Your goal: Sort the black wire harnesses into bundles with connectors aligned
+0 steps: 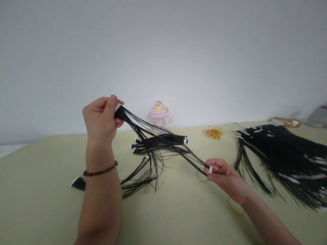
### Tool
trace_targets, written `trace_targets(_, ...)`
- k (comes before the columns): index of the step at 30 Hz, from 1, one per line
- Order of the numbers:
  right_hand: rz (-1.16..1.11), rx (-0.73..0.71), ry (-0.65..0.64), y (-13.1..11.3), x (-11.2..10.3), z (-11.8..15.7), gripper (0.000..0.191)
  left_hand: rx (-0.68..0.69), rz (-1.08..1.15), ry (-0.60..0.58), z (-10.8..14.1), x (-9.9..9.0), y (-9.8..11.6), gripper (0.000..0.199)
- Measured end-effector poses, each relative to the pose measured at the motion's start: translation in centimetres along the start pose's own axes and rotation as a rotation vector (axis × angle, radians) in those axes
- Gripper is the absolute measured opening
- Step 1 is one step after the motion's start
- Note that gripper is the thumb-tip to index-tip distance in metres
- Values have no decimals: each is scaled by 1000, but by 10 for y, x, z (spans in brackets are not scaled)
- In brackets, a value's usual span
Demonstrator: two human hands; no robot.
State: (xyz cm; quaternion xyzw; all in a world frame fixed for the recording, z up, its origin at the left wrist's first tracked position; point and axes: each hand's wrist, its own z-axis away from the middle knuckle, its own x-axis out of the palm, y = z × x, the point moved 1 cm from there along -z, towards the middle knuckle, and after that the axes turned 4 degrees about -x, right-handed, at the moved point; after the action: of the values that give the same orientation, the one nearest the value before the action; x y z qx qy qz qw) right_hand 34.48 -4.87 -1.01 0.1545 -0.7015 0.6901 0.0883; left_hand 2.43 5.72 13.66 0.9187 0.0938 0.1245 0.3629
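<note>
My left hand (103,115), raised at centre left, pinches the white connector end of a black wire harness (139,129). Lower down on the right, my right hand (222,175) grips a small white connector (210,169) on the same harness. A few wires stretch between both hands, while the others hang loose below my left hand. Behind them, a bundle of black wire harnesses (168,139) with white connectors lies on the table. Another harness (139,183) lies partly behind my left forearm, its wires fanned out.
A pink mug (158,117) with a lid stands against the wall. Orange rubber bands (213,133) lie in a heap, with single loops near my right hand. A large pile of black harnesses (288,153) covers the right side of the pale table (51,207).
</note>
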Motion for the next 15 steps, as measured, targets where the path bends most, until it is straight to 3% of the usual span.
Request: trace_targets(15, 59, -35, 40, 1, 0, -2, 29, 26, 17, 45, -4, -6, 0, 18)
